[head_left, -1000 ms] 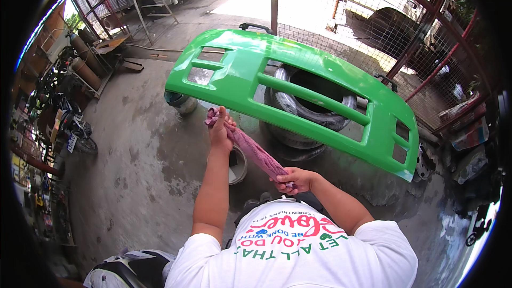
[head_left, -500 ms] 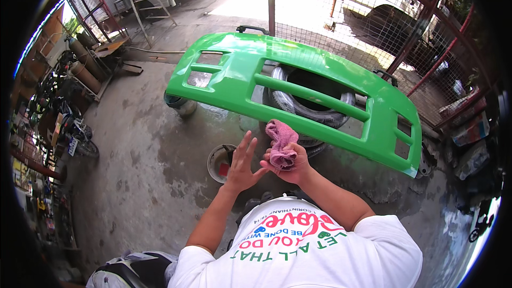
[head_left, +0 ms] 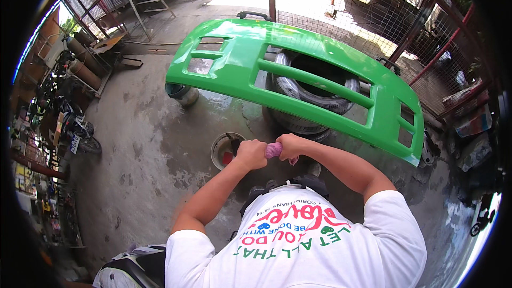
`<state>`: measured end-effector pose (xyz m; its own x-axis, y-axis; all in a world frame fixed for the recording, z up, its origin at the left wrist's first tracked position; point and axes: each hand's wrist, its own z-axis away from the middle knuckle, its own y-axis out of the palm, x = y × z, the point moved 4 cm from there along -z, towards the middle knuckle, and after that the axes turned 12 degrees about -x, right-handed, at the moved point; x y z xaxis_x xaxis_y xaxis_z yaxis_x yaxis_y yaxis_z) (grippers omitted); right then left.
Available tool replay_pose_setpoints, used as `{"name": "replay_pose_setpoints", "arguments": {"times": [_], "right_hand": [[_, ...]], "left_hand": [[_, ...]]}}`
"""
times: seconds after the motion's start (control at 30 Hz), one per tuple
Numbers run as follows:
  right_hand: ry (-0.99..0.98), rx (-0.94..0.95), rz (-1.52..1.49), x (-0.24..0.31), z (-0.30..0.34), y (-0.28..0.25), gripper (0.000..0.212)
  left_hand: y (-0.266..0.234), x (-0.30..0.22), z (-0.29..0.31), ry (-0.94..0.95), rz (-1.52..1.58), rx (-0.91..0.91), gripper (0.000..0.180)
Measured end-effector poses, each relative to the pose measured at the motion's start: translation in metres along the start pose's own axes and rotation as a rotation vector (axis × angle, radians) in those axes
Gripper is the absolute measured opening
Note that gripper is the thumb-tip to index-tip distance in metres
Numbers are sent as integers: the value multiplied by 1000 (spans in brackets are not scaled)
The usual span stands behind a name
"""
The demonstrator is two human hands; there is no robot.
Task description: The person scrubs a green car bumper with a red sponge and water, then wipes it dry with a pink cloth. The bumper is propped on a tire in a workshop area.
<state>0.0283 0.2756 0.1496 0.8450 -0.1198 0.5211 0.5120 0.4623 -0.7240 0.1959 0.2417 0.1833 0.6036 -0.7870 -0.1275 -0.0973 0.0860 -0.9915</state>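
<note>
A pink cloth (head_left: 273, 150) is bunched and twisted between my two fists. My left hand (head_left: 252, 154) is closed round one end of it. The other end is in my right hand (head_left: 292, 146), also closed, with a bit of cloth hanging below the fingers. Just beyond my hands lies a big green vehicle panel (head_left: 229, 82) with cut-out openings, glossy and resting on stacked tires (head_left: 298, 122). A round bucket (head_left: 215, 152) with something red inside stands on the floor by my left hand, partly covered by it.
Under the panel's left end stands a dark container (head_left: 184, 95). A wire mesh fence (head_left: 352, 37) runs behind the panel. A motorcycle (head_left: 80, 136) and gas cylinders (head_left: 84, 73) line the left side. A metal stand (head_left: 141, 5) is at the far left.
My left hand, open and apart before, has closed on the cloth. The cloth, loosely bunched in my right hand earlier, is now stretched and twisted between both fists.
</note>
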Motion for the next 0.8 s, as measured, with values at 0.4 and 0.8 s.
{"name": "replay_pose_setpoints", "arguments": {"times": [0.4,0.8], "right_hand": [[-458,-879,-1200,86,22,-89,43],[-518,886,-2422,261,106,-96,78]], "left_hand": [[-46,69,10,-284,2171,-426,44],[-159,-14,-12,310,657,-1623,37]]}}
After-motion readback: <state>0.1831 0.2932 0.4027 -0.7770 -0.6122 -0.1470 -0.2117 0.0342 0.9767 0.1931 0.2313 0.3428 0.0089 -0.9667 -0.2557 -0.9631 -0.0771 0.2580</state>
